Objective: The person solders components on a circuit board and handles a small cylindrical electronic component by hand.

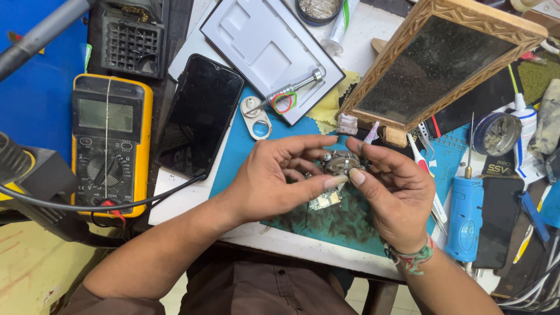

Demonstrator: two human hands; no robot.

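Head view of a repair worktop (pixel 192 207). Two hands meet over one teal work mat (pixel 344 224). The left hand (pixel 274 178) and the right hand (pixel 391 192) together pinch one small round metal part (pixel 342 163), held just above the mat; the grip of each hand is closed on this part, thumb below and fingers above. One small circuit board (pixel 325 200) lies on the mat directly beneath the hands.

Left of the mat: one dark smartphone (pixel 199 115) lying face up, and beside it one yellow multimeter (pixel 112 143) with a black cable (pixel 105 204) crossing its lower edge. Behind the mat: one white moulded tray (pixel 256 41), on whose near corner rests one silver screwdriver (pixel 289 90) ringed by two rubber bands, one red and one green. One white two-holed opening tool (pixel 256 118) lies just beside the tray.

Right of the hands: one wood-framed mirror (pixel 437 64), tilted; one blue handheld tool (pixel 465 216) with a thin tip; one round tin (pixel 494 133); a second dark phone (pixel 500 221) lying just beside the blue tool.
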